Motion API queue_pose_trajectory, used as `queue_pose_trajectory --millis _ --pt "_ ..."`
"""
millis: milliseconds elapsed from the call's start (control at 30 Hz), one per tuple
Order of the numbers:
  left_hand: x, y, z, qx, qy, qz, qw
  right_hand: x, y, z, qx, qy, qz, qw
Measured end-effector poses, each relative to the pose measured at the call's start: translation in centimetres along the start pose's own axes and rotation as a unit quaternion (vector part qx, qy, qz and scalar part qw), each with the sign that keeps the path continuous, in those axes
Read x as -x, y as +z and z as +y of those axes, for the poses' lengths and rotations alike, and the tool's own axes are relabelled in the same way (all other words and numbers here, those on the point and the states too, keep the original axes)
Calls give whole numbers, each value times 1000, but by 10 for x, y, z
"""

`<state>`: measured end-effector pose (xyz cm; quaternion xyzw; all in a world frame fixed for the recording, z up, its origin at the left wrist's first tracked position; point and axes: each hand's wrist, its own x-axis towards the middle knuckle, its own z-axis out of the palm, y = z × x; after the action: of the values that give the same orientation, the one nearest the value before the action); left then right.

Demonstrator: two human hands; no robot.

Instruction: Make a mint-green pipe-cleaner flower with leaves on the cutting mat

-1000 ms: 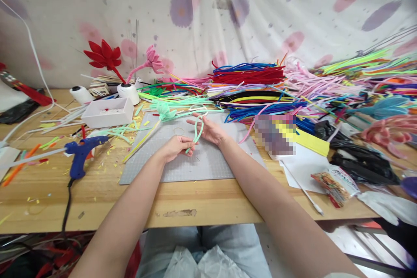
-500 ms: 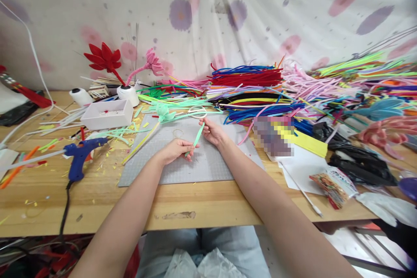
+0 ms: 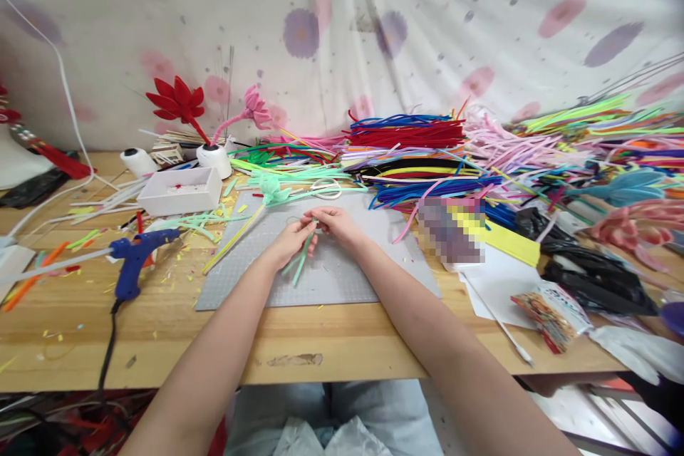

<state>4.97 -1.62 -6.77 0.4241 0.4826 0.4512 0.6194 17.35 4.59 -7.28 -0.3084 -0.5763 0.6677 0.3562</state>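
Chenille strip [image 3: 301, 265], mint green, hangs 2 ends down over the grey mat [image 3: 342, 288], pinched by the left hand [image 3: 293, 241]; whether the right hand [image 3: 335, 222], fingertips meeting the left's, grips cannot be told. Light pressure should spare the pile.

Two hands [image 3: 293, 242] over one mat [image 3: 342, 286]; one glue gun [image 3: 130, 267] at nine o'clock; one box [image 3: 182, 201] and two spools [image 3: 214, 164] toward ten; three flowers [image 3: 177, 101] between ten and eleven; one snack packet [image 3: 548, 317] toward four.
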Motion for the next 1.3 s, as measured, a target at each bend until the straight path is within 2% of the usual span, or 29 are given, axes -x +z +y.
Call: queue_pose_trajectory --millis 67,167,200,267,333,400,467,567,667,800,900,1000,1067,1200,1300 --pt "-2 -3 1 10 23 34 999 -5 1 0 69 -18 13 997" --pt "-3 -16 5 50 61 107 991 -22 -16 -4 200 -43 103 973" --pt "-4 -22 7 59 70 143 986 -30 -25 -7 268 -43 146 951" --pt "-6 -35 10 65 82 217 971 -43 -43 -12 430 -44 171 885" --pt "-10 -47 10 74 96 269 955 -53 -56 -15 571 -47 154 805" --pt "-15 -56 8 88 117 294 944 -58 -61 -17 666 -47 117 735" --pt "-18 -62 6 88 135 309 937 -59 -60 -18 722 -56 90 684" --pt "-20 -64 3 72 151 317 934 -57 -58 -26 763 -82 66 638" --pt "-20 -63 3 82 166 309 933 -52 -63 -41 778 -98 54 618" --pt "-17 -57 6 94 163 283 940 -45 -75 -55 780 -85 29 619" --pt "-14 -52 9 99 150 227 957 -41 -74 -48 779 -53 -11 625" --pt "-9 -49 11 99 121 175 972 -40 -66 -33 783 -36 -3 621" --pt "-6 -49 11 90 108 178 974 -41 -62 -28 789 -47 0 613" --pt "-1 -54 14 104 111 230 961 -40 -67 -36 797 -94 -20 596" --pt "1 -57 18 158 114 216 957 -38 -74 -47 795 -114 -7 595"
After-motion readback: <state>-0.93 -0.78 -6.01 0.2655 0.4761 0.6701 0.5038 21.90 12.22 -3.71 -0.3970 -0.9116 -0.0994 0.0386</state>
